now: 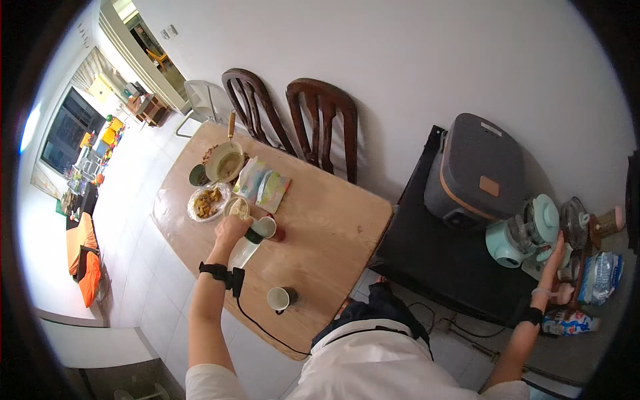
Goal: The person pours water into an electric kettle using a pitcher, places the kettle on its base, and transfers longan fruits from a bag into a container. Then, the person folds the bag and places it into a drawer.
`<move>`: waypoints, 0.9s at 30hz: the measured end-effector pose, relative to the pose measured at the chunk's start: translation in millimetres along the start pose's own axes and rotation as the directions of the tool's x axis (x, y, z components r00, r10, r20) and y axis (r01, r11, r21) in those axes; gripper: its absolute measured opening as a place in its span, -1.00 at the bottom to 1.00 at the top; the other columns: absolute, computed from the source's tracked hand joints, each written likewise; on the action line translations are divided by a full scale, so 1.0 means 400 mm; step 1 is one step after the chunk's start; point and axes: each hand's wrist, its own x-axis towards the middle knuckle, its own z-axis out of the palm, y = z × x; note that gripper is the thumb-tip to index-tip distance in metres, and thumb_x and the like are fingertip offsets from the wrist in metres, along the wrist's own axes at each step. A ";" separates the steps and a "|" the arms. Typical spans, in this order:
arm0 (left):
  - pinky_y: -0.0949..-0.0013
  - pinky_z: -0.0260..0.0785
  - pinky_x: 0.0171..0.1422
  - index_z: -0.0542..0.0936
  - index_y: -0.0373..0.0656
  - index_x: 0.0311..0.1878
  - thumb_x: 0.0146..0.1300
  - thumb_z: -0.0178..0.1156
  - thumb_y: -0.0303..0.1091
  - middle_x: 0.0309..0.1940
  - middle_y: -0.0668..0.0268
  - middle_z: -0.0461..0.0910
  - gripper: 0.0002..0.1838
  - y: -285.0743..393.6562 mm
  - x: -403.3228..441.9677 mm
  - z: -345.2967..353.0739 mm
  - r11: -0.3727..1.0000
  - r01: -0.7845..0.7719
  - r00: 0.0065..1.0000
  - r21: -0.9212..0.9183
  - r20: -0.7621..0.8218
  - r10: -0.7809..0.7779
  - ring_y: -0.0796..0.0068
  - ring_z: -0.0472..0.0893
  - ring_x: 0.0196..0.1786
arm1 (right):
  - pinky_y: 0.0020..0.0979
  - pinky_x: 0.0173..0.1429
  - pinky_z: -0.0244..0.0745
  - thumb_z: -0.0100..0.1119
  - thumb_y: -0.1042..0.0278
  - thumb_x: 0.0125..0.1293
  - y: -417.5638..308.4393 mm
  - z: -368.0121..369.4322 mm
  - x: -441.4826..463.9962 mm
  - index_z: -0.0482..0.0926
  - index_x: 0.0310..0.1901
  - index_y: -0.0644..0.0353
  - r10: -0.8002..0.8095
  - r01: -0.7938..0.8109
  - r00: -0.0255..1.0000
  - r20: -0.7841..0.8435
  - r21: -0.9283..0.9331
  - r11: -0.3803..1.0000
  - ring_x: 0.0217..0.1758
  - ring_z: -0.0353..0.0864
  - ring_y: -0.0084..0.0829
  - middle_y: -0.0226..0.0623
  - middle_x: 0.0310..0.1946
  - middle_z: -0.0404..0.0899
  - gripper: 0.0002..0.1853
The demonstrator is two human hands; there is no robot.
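Observation:
My left hand (231, 229) is over the wooden table, its fingers curled at the near rim of a small bowl (237, 207) with pale contents. What the fingers grip, if anything, is hidden. Just right of that hand are a clear bottle (245, 253) with a dark lid and a light-coloured cup (266, 228). Over on the black side table, my right hand (553, 255) touches the side of a mint-green electric kettle (505, 244) with a glass body and mint lid. Its fingers look stretched out, and part of them is hidden against the kettle.
A handled pan (225, 162), a plate of yellow food (207, 202) and colourful packets (273, 191) crowd the table's far left. A mug (281, 300) sits near its front edge. Beside the kettle are a grey rice cooker (477, 170) and a blue packet (600, 279). Wooden chairs (323, 127) line the wall.

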 end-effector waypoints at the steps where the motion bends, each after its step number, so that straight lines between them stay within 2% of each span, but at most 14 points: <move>1: 0.19 0.40 0.04 0.64 -0.28 -0.16 0.04 0.10 0.17 -0.18 0.00 0.63 -0.38 0.001 0.003 0.001 1.000 -0.009 1.000 -0.001 0.009 0.009 0.09 0.60 -0.04 | -0.50 -0.48 0.25 0.08 -0.09 0.25 0.005 -0.002 0.008 0.53 -0.13 0.23 0.022 -0.022 1.000 0.016 -0.007 1.000 -0.54 0.40 -0.53 -0.40 -0.42 0.50 -0.53; 4: 0.20 0.40 0.04 0.64 -0.27 -0.15 0.04 0.10 0.17 -0.17 0.01 0.63 -0.38 0.010 0.007 0.002 1.000 -0.016 1.000 0.006 0.008 0.016 0.10 0.60 -0.04 | -0.50 -0.48 0.24 0.07 -0.08 0.25 0.019 0.004 0.017 0.54 -0.16 0.24 0.015 -0.016 0.998 -0.067 -0.023 1.000 -0.55 0.39 -0.54 -0.41 -0.42 0.49 -0.54; 7: 0.20 0.41 0.03 0.64 -0.28 -0.16 0.04 0.10 0.16 -0.18 0.01 0.63 -0.38 0.009 0.015 0.009 1.000 -0.021 1.000 0.016 -0.002 0.021 0.10 0.61 -0.05 | -0.50 -0.45 0.24 0.06 -0.07 0.27 0.012 0.011 0.002 0.53 -0.18 0.24 -0.034 0.035 0.997 -0.065 0.026 0.999 -0.51 0.39 -0.54 -0.41 -0.41 0.48 -0.55; 13: 0.20 0.41 0.02 0.64 -0.28 -0.15 0.03 0.10 0.16 -0.19 0.02 0.64 -0.38 0.016 0.021 0.007 0.999 -0.023 1.000 0.041 0.002 0.023 0.10 0.61 -0.06 | -0.53 -0.39 0.25 0.05 -0.06 0.28 0.012 -0.004 0.008 0.53 -0.15 0.25 0.033 -0.034 0.999 0.031 0.028 0.999 -0.44 0.41 -0.55 -0.40 -0.38 0.49 -0.55; 14: 0.20 0.41 0.02 0.64 -0.28 -0.16 0.03 0.11 0.15 -0.19 0.02 0.64 -0.39 0.016 0.025 0.010 0.999 -0.015 1.000 0.041 0.012 0.015 0.10 0.61 -0.06 | -0.53 -0.39 0.25 0.05 -0.06 0.28 0.007 0.002 0.001 0.53 -0.15 0.25 0.034 -0.035 0.999 0.030 0.028 0.999 -0.44 0.41 -0.55 -0.40 -0.38 0.49 -0.55; 16: 0.20 0.41 0.02 0.64 -0.28 -0.16 0.03 0.11 0.15 -0.19 0.02 0.64 -0.39 0.019 0.024 0.010 0.999 -0.014 1.000 0.047 0.016 0.013 0.10 0.61 -0.06 | -0.53 -0.39 0.25 0.04 -0.06 0.28 -0.003 0.015 -0.018 0.55 -0.12 0.25 -0.065 0.064 0.997 -0.032 -0.057 0.996 -0.44 0.40 -0.56 -0.42 -0.36 0.51 -0.54; 20: 0.21 0.41 0.03 0.64 -0.27 -0.17 0.03 0.11 0.15 -0.19 0.03 0.64 -0.40 0.027 0.018 0.005 0.998 -0.018 1.000 0.059 0.015 0.017 0.12 0.62 -0.06 | -0.53 -0.38 0.27 0.02 -0.07 0.29 0.040 -0.027 0.028 0.55 -0.07 0.26 -0.014 0.015 1.000 0.007 -0.061 0.998 -0.42 0.42 -0.56 -0.40 -0.31 0.53 -0.52; 26: 0.23 0.41 0.03 0.65 -0.25 -0.16 0.03 0.11 0.14 -0.19 0.06 0.64 -0.41 0.035 0.007 -0.003 0.998 -0.019 1.000 0.060 0.010 0.018 0.15 0.62 -0.05 | -0.52 -0.37 0.29 0.01 -0.05 0.30 0.062 -0.043 0.045 0.52 -0.01 0.27 -0.020 0.023 0.999 0.030 -0.106 0.994 -0.39 0.43 -0.55 -0.37 -0.23 0.52 -0.50; 27: 0.23 0.41 0.03 0.65 -0.25 -0.16 0.03 0.11 0.14 -0.19 0.06 0.64 -0.41 0.037 0.005 -0.003 0.998 -0.019 1.000 0.061 0.011 0.018 0.15 0.62 -0.05 | -0.51 -0.36 0.29 0.01 -0.05 0.30 0.044 -0.023 0.025 0.52 -0.02 0.26 -0.075 0.075 0.997 0.009 -0.082 0.994 -0.38 0.42 -0.54 -0.36 -0.21 0.52 -0.51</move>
